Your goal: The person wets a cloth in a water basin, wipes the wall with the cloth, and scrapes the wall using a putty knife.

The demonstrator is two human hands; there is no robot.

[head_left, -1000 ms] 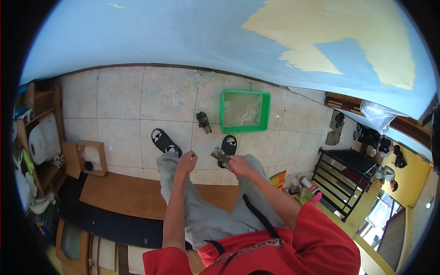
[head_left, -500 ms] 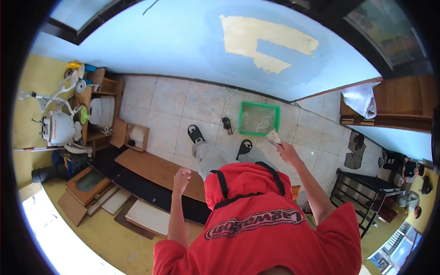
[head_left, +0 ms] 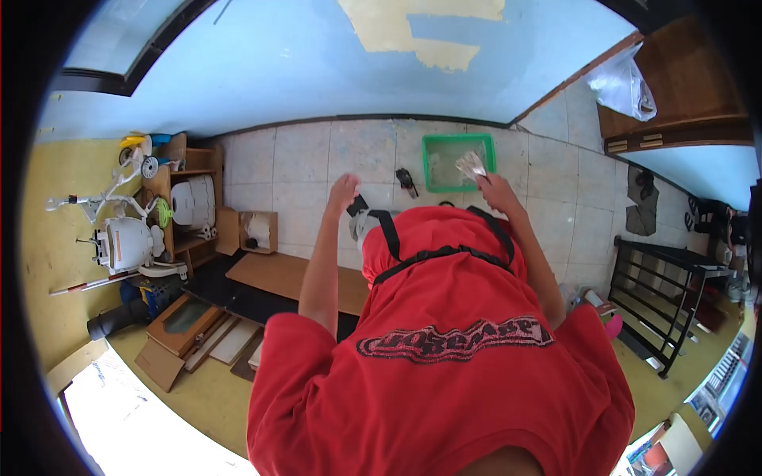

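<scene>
My right hand [head_left: 497, 193] grips a putty knife [head_left: 470, 165] by its handle. Its broad, smeared blade points up and left, overlapping the right part of a green plastic tub [head_left: 429, 170] in this view. Pale, cloudy material shows inside the tub, which stands on the floor by the wall. On the left, my left hand [head_left: 344, 192] is raised with its fingers curled in, and nothing shows in them. Beneath it appears part of a dark shoe [head_left: 358, 205]. A small black object [head_left: 406, 182] lies on the tiles between the hand and the tub.
The blue wall [head_left: 294, 71] ahead carries a cream, unpainted-looking patch [head_left: 381, 28]. Wooden boards [head_left: 266, 274] and a shelf with a white appliance [head_left: 193, 202] are at left. A black metal rack [head_left: 667, 262] stands at right, below a hanging plastic bag [head_left: 623, 86].
Both hands have moved up and forward in the view, the left one most. The putty knife now overlaps the tub. My view has tilted, bringing the wall patch higher.
</scene>
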